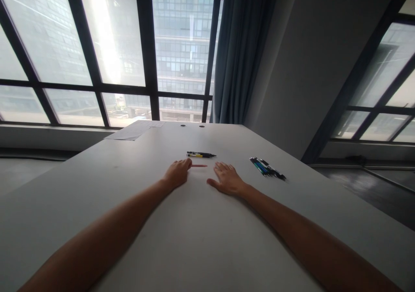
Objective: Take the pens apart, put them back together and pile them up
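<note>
My left hand [178,172] is closed around one end of a slim pink pen [199,166], whose other end points right, low over the white table. To its right, my right hand [226,179] lies flat on the tabletop with fingers spread, holding nothing. The pen's free end stops just short of those fingers. Beyond my hands, a small row of black and yellow pens [201,154] lies crosswise on the table. Farther right is a group of several pens [267,169] in black, white, blue and green, lying side by side at a slant.
Sheets of paper [129,132] lie at the far left of the white table [181,240]. Two dark round holes [201,126] sit near its far edge. Behind stand large windows, a blue-grey curtain [240,54] and a grey column [282,76].
</note>
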{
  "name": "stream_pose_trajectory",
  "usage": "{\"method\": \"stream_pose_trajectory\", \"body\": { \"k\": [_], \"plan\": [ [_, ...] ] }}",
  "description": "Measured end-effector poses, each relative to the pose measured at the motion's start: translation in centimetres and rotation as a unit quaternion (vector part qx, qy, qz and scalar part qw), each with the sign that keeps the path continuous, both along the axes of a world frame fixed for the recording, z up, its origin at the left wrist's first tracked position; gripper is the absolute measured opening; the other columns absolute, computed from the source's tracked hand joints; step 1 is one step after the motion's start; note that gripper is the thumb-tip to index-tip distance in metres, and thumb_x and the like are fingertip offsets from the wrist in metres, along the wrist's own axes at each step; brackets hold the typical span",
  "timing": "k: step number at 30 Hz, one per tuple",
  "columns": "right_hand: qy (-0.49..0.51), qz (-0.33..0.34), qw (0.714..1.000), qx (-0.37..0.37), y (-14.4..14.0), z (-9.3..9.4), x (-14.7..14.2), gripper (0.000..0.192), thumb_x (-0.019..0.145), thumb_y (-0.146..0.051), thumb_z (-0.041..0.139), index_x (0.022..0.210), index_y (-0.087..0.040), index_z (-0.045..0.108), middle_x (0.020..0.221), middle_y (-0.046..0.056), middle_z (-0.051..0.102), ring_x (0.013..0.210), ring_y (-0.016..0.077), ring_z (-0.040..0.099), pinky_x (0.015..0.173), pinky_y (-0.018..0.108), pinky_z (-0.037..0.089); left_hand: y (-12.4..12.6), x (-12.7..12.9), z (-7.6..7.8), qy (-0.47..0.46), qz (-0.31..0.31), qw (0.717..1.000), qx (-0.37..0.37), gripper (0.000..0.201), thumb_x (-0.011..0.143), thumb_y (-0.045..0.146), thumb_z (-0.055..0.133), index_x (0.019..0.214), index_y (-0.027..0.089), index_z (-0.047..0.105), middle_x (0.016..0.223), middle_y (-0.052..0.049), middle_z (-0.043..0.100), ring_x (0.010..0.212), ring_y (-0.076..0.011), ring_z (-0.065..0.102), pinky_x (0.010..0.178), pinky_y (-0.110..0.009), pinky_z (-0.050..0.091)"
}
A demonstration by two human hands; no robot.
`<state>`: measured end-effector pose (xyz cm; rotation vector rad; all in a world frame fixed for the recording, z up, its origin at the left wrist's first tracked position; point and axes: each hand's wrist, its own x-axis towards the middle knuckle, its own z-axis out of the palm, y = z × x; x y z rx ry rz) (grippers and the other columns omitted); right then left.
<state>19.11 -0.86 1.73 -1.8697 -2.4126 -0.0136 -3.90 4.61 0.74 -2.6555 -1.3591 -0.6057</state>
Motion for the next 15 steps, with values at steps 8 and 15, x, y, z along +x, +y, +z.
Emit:
{"method": "stream_pose_trajectory", "body": {
  "k": [8, 15],
  "plan": [
    [0.017, 0.044, 0.998, -0.045, -0.9, 0.8, -0.7, 0.073, 0.089, -0.065, 0.034, 0.144, -0.016, 0.041, 0.158, 0.01, 0.015, 0.145, 0.0302, 0.011, 0.116, 0.049, 0.008, 0.1, 0.1, 0.0, -0.005, 0.06, 0.998, 0.01, 0.016, 0.087, 0.013, 0.044, 0.1, 0.02, 0.05, 0.093, -0.007, 0.067, 0.088, -0.0221, 0.063, 0.077, -0.033, 0.043],
    [0.088, 0.194, 0.972, -0.105, -4.1, 2.2, -3.4, 0.096, 0.072, -0.078, 0.052, 0.147, -0.02, 0.036, 0.159, 0.009, 0.013, 0.145, 0.032, 0.009, 0.117, 0.046, 0.009, 0.3, 0.1, -0.1, -0.032, 0.13, 0.991, 0.0, 0.017, 0.096, 0.024, 0.036, 0.104, 0.02, 0.051, 0.094, -0.008, 0.068, 0.09, -0.0228, 0.064, 0.077, -0.033, 0.043]
  ]
}}
